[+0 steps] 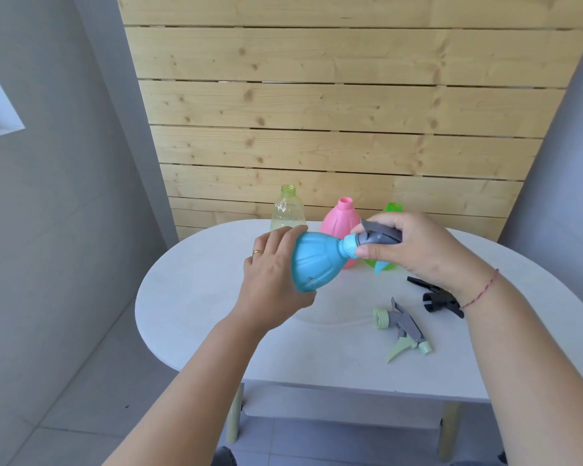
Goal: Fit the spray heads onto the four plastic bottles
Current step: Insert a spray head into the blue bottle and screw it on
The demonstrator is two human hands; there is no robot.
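My left hand (270, 274) grips the base of a blue bottle (313, 260), held tilted on its side above the table. My right hand (418, 247) is closed around a grey and blue spray head (374, 238) that sits on the blue bottle's neck. Behind them stand a clear bottle (287, 210), a pink bottle (340, 218) and a green bottle (392, 208), all with bare necks. A grey and pale green spray head (405, 327) and a black spray head (440, 299) lie on the table to the right.
The white oval table (199, 297) stands against a wooden plank wall (334, 112). Grey walls flank it on both sides. A lower shelf and pale green legs show under the table's front edge.
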